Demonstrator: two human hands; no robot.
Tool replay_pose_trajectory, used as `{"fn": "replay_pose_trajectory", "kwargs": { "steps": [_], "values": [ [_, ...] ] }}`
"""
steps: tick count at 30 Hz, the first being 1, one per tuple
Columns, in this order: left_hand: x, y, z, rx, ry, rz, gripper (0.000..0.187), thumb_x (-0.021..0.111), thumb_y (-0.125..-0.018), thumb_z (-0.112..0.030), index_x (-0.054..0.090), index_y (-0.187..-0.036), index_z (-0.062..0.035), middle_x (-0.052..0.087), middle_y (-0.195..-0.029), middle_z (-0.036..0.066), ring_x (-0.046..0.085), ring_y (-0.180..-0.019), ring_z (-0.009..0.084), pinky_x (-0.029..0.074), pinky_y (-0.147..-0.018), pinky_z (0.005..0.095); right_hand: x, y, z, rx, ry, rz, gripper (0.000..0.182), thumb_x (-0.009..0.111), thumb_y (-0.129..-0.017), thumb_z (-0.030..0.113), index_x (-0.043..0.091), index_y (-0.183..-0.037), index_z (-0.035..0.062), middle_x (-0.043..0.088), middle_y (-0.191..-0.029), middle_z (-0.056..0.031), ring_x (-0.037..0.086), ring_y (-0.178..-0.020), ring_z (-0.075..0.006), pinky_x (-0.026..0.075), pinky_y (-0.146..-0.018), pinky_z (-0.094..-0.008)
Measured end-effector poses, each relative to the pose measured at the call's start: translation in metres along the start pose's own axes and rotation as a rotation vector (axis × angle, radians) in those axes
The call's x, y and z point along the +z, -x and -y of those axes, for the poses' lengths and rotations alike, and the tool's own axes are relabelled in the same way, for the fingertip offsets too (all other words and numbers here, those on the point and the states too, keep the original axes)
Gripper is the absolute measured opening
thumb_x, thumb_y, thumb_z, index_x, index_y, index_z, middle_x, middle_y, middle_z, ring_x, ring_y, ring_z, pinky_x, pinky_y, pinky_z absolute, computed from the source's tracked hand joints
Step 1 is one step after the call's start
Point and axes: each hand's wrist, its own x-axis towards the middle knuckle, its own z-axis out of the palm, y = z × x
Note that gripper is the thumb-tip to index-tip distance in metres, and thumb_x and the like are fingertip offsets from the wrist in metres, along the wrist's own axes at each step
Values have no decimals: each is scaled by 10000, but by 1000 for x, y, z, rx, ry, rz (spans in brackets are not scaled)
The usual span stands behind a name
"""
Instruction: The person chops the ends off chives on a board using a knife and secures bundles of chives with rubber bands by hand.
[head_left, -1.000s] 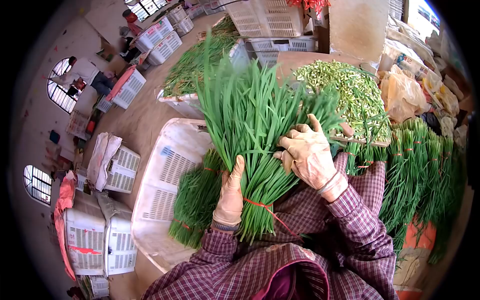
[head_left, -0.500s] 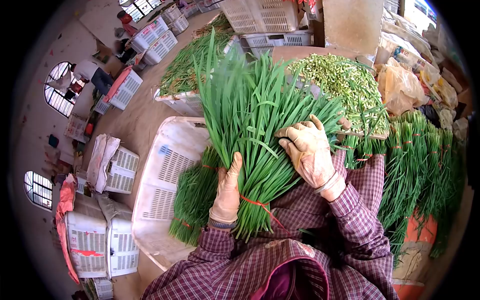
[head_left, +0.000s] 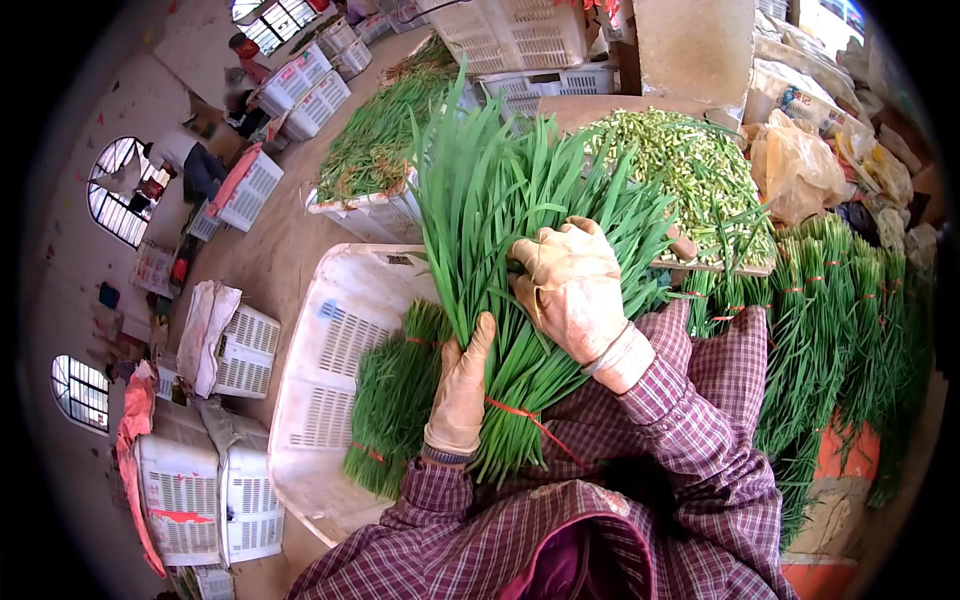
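A large bunch of green garlic chives [head_left: 540, 210] lies across my lap, its leaves fanned out away from me. A red tie [head_left: 512, 407] circles it near the stem ends, with a loose tail trailing right. My gloved left hand [head_left: 462, 390] is wrapped around the bunch's left side, thumb up, just above the tie. Over the middle of the bunch, my gloved right hand [head_left: 572, 290] has its fingers curled into the leaves; the fingertips are partly hidden. To the left, tied chive bundles [head_left: 393, 400] rest in a white plastic crate [head_left: 318, 375].
At the right hang several tied bundles [head_left: 835, 330]. Cut pale-green pieces [head_left: 670, 180] are heaped on a board ahead. Another crate [head_left: 385, 215] of loose greens stands front left. Stacked white crates [head_left: 180, 490] and bent-over people [head_left: 185, 160] are farther left.
My right hand has moved left and inward over the bunch, and its fingers have gone from spread to curled into the leaves. The left hand keeps its hold.
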Motion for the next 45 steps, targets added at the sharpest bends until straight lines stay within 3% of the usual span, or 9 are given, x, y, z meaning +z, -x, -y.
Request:
{"fn": "replay_pose_trajectory", "kwargs": {
  "steps": [7, 9, 12, 13, 15, 20, 27, 39, 45],
  "values": [
    [3, -3, -7, 50, 128, -37, 665, 652, -990, -451, 485, -1438, 10, 499, -1418, 100, 464, -1277, 184, 337, -1121, 337, 6, -3, -10, 41, -191, -87, 115, 702, -767, 123, 668, -876, 111, 618, -806, -81, 630, -816, -315, 476, -921, -443],
    [5, 1, -17, 115, 41, -36, 616, 567, -1041, -405, 452, -1483, 9, 487, -1453, 150, 439, -1353, 224, 322, -1161, 353, 6, -4, -15, 33, -164, -127, 67, 698, -819, 115, 669, -869, 82, 648, -852, -74, 644, -806, -267, 510, -841, -398],
    [2, -1, -17, 145, 69, -36, 615, 663, -989, -426, 532, -1413, -2, 561, -1363, 81, 498, -1249, 179, 360, -1106, 328, -14, -16, -31, 242, -483, -214, 158, 669, -901, 202, 687, -887, 46, 684, -872, -74, 670, -770, -199, 537, -678, -314],
    [2, -1, -14, 147, 68, -37, 615, 663, -989, -426, 532, -1413, -2, 561, -1363, 81, 498, -1249, 179, 360, -1106, 328, -20, -20, -45, 432, -620, -213, 191, 641, -934, 208, 695, -906, 27, 695, -852, -50, 669, -767, -153, 539, -719, -296],
    [1, -1, -9, 180, 99, -49, 605, 670, -987, -412, 534, -1410, -2, 563, -1364, 78, 510, -1237, 175, 367, -1102, 330, -37, -27, -62, 502, -675, -257, 250, 636, -982, 242, 734, -956, 13, 733, -885, -47, 669, -777, -119, 529, -735, -271],
    [-5, -6, 4, 185, 129, -19, 532, 674, -989, -389, 584, -1361, -20, 598, -1315, 65, 536, -1190, 160, 396, -1065, 327, -66, -40, -68, 188, 44, -299, 207, 709, -905, 240, 697, -828, 49, 622, -758, -122, 614, -735, -305, 483, -703, -401],
    [0, 5, -18, 52, 48, 95, 564, 652, -1004, -374, 517, -1412, -8, 550, -1357, 88, 500, -1221, 190, 367, -1087, 345, -56, -74, -51, -97, 109, -197, 131, 725, -852, 283, 745, -916, 171, 687, -999, -39, 612, -994, -268, 426, -952, -430],
    [-1, -5, -10, 198, -6, 169, 528, 622, -1024, -294, 480, -1457, -27, 587, -1368, 78, 534, -1230, 185, 381, -1093, 331, -31, -81, -62, -140, 77, -20, 148, 722, -800, 250, 687, -827, 109, 640, -935, -95, 599, -1012, -293, 407, -1009, -455],
    [-2, -5, -7, 169, 40, 173, 536, 621, -1025, -297, 470, -1463, -27, 578, -1379, 80, 527, -1241, 185, 373, -1100, 329, -30, -83, -85, -56, 326, -377, 183, 683, -850, 223, 661, -978, 94, 639, -983, -96, 607, -1008, -278, 405, -1019, -479]
  ]
}}
